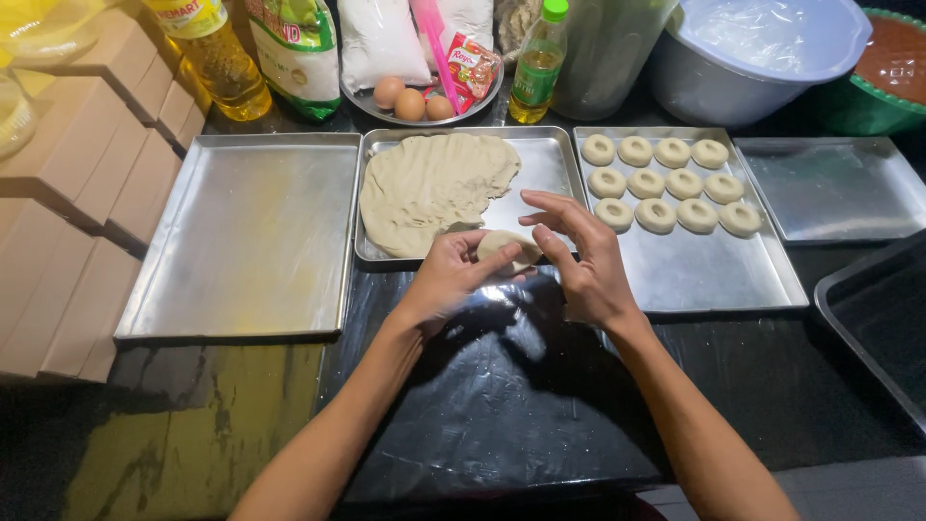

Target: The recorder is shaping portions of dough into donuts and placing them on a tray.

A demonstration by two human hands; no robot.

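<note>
Where the dark surface [502, 405] meets three trays: empty tray [251, 232], middle tray [545, 159] with flattened dough sheet [434, 188], right tray [714, 270] with eleven dough rings [666, 183]. Left hand [449, 280] cups a dough ball [506, 249], pale, smooth, roundish, at the middle tray's near edge. Right hand [584, 260], fingers spread, touches its right side. Both hands equally near.

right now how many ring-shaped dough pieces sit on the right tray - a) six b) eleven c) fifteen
b, the ring-shaped dough pieces lie on the right tray in three rows: four, four and three, which makes eleven.
</note>
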